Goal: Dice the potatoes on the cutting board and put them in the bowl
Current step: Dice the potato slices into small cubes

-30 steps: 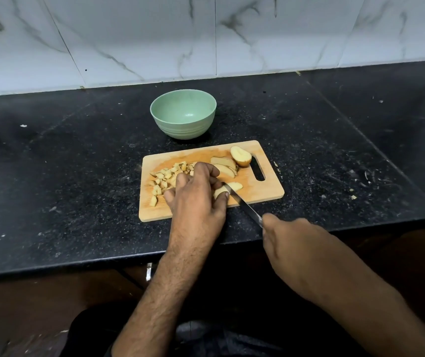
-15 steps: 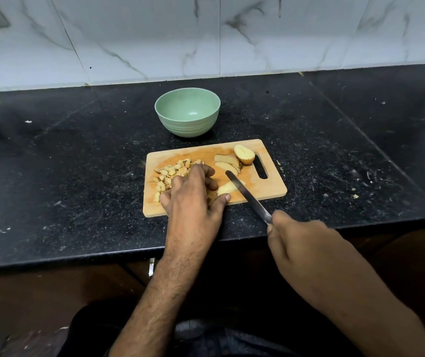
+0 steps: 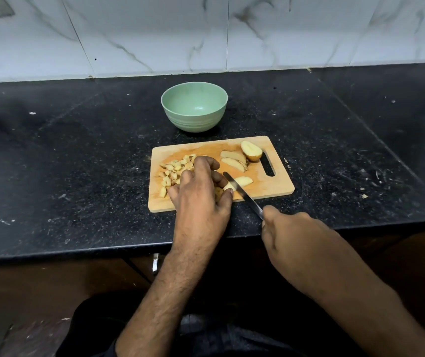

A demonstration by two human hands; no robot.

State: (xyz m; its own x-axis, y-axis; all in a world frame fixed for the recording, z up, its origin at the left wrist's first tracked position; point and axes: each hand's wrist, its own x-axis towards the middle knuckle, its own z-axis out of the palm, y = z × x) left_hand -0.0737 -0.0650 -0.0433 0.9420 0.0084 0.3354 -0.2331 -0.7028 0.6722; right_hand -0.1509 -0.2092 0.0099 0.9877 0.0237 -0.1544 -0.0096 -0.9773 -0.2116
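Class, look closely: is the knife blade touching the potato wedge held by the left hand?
Touching. The head view shows the knife blade lying across the potato wedge beside the left hand.

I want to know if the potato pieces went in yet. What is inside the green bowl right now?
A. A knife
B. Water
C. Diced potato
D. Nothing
D: the green bowl shows only its bare inside, while the diced potato lies in a pile on the wooden cutting board.

Black counter bears cutting board and bowl.
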